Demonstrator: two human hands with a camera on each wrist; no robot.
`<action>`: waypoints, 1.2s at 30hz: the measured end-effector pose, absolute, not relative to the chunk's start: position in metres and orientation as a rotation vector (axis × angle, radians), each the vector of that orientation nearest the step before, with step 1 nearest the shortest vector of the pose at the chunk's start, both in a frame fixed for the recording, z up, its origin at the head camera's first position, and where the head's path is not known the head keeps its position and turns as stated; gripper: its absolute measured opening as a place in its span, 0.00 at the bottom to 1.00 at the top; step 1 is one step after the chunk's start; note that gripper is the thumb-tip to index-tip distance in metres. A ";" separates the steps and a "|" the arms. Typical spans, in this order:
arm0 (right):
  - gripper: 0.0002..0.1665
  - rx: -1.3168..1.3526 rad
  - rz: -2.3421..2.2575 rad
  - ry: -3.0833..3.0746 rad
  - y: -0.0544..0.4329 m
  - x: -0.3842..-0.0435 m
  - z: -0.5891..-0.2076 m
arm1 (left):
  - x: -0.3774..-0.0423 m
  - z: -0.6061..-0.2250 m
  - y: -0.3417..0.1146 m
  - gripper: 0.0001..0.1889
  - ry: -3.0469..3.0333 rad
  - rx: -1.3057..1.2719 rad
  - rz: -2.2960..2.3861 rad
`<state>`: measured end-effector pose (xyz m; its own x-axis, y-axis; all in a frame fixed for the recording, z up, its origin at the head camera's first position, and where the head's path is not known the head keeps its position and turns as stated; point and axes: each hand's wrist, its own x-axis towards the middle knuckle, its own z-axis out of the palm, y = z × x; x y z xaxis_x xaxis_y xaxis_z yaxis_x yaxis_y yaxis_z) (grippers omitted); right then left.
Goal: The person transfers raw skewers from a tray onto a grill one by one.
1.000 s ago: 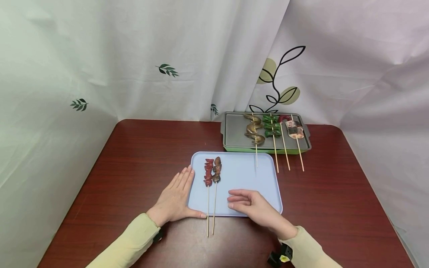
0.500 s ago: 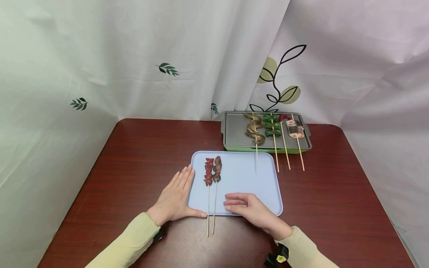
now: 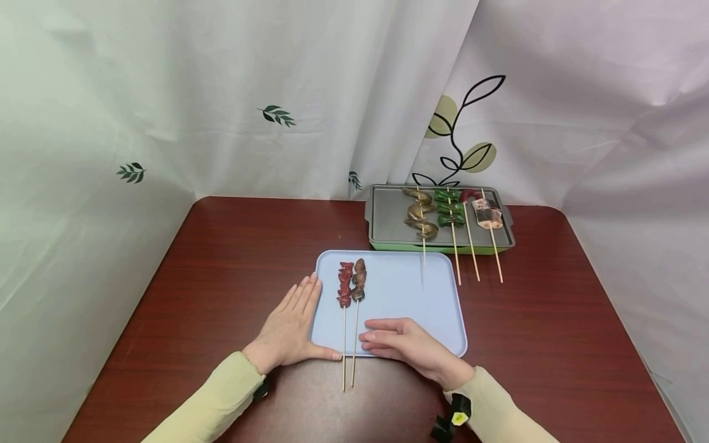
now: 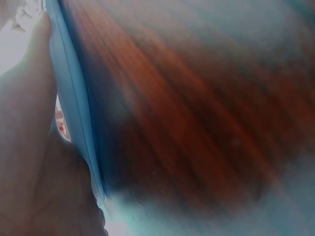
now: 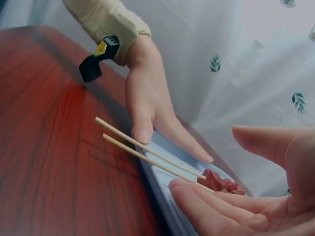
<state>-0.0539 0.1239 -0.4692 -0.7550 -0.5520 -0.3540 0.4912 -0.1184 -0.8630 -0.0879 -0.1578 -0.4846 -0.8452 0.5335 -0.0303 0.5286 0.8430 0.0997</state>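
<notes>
In the head view a light blue tray (image 3: 412,286) carries two skewers side by side at its left, their sticks jutting past its near rim. One skewer of red pieces (image 3: 344,290) is on the left; a skewer of brown meat-like pieces (image 3: 359,280) is on the right. My left hand (image 3: 288,329) rests along the tray's left edge, fingers straight, thumb at the near rim. My right hand (image 3: 410,346) is over the tray's near part, its fingertips close to the brown skewer's stick. In the right wrist view, thumb and fingers (image 5: 216,211) are spread apart with nothing gripped.
Behind the tray stands a grey grill pan (image 3: 388,218) with a green base. Across it lie a shrimp skewer (image 3: 421,212), a green pepper skewer (image 3: 450,209), a curled dark red piece (image 3: 469,194) on a stick and a fish-like chunk (image 3: 487,215). Their sticks overhang its front.
My right hand has moved left over the tray, closer to the brown skewer's stick. My left hand, the tray and the skewers have stayed put.
</notes>
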 end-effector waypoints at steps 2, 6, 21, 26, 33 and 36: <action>0.36 -0.057 -1.937 1.440 0.122 -0.054 -0.470 | -0.088 -0.485 -0.158 0.75 2.962 0.856 0.132; 0.36 -0.044 -1.936 1.415 0.119 -0.054 -0.472 | -0.088 -0.484 -0.158 0.76 2.965 0.853 0.127; 0.34 -0.036 -1.954 1.414 0.113 -0.052 -0.474 | -0.088 -0.484 -0.157 0.76 2.956 0.843 0.128; 0.34 -0.025 -1.986 1.406 0.115 -0.050 -0.473 | -0.088 -0.484 -0.158 0.76 2.957 0.843 0.139; 0.34 0.024 -1.997 1.428 0.118 -0.049 -0.471 | -0.088 -0.484 -0.157 0.76 2.952 0.838 0.126; 0.33 0.033 -1.990 1.430 0.119 -0.048 -0.471 | -0.088 -0.484 -0.157 0.76 2.950 0.837 0.126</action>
<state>-0.0479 0.1194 -0.4707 -0.7704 -0.5032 -0.3915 0.5314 -0.1676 -0.8304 -0.0883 -0.1572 -0.4844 -0.8488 0.5266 -0.0471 0.5207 0.8481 0.0985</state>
